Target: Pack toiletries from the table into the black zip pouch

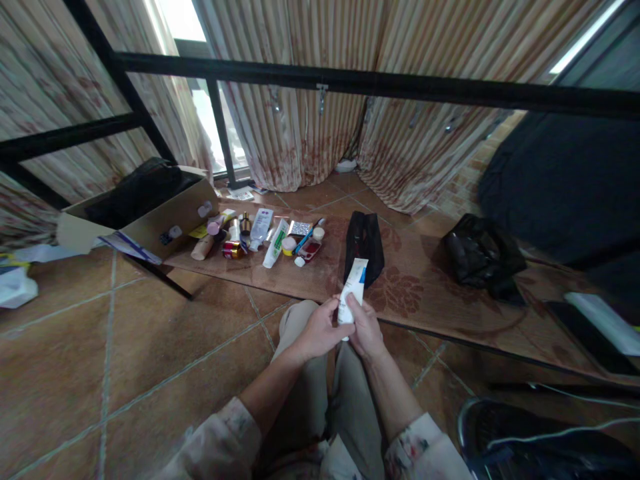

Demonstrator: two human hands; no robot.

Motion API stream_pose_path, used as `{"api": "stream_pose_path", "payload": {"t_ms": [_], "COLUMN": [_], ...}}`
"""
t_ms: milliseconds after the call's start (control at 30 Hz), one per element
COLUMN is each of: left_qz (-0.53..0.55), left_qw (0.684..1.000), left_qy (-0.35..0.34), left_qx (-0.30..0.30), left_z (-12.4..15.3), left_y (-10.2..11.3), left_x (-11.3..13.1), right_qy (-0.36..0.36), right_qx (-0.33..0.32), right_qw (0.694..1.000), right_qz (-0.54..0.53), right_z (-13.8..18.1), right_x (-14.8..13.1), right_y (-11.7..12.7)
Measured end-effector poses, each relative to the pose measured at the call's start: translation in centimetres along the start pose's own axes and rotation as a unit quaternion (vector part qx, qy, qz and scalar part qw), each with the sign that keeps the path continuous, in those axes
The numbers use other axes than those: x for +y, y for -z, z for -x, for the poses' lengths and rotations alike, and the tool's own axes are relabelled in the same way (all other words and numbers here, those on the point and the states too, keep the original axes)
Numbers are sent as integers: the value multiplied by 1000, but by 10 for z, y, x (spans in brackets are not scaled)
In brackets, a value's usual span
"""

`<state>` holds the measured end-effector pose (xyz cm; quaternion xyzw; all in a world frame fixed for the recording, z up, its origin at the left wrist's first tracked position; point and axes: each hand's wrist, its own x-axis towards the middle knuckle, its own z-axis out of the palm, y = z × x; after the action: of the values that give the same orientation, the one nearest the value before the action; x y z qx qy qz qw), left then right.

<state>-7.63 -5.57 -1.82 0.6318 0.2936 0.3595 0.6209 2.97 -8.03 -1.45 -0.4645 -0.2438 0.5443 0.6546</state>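
Both of my hands hold a white squeeze tube (354, 283) with a blue patch, tilted upward above my knees. My left hand (324, 328) grips its lower left side, the thumb across the bottom. Round its right side my right hand (367, 327) is closed, thumb on the front. Just behind the tube, a black pouch (367, 233) stands on the brown patterned mat (415, 267). To the left lie a green-and-white tube (276, 245), a pale lotion tube (261, 228), a red-and-gold jar (232, 250), a blue pen-like stick (303, 244) and several small cosmetics.
A cardboard box (185, 213) with black material inside stands at the left end. On the right are a black bag (477, 257) and a dark flat tablet-like object (590, 337). A dark metal rail (375, 83) crosses before the curtains (320, 147).
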Motion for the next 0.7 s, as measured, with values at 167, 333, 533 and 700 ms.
{"api": "stream_pose_path", "payload": {"t_ms": [167, 333, 533, 700], "left_qz": [-7, -10, -5, -16], "left_qw": [1000, 1000, 1000, 1000], "left_qy": [-2, 8, 6, 14], "left_qx": [-3, 0, 7, 8], "left_z": [0, 0, 0, 0], "left_y": [0, -1, -1, -1], "left_x": [1, 1, 3, 4], "right_qy": [-5, -6, -6, -1], "right_qx": [-8, -1, -9, -5], "right_qw": [1000, 1000, 1000, 1000], "right_qz": [-14, -3, -5, 13], "right_z": [0, 0, 0, 0], "right_x": [0, 0, 0, 0], "right_y": [0, 1, 1, 1]}}
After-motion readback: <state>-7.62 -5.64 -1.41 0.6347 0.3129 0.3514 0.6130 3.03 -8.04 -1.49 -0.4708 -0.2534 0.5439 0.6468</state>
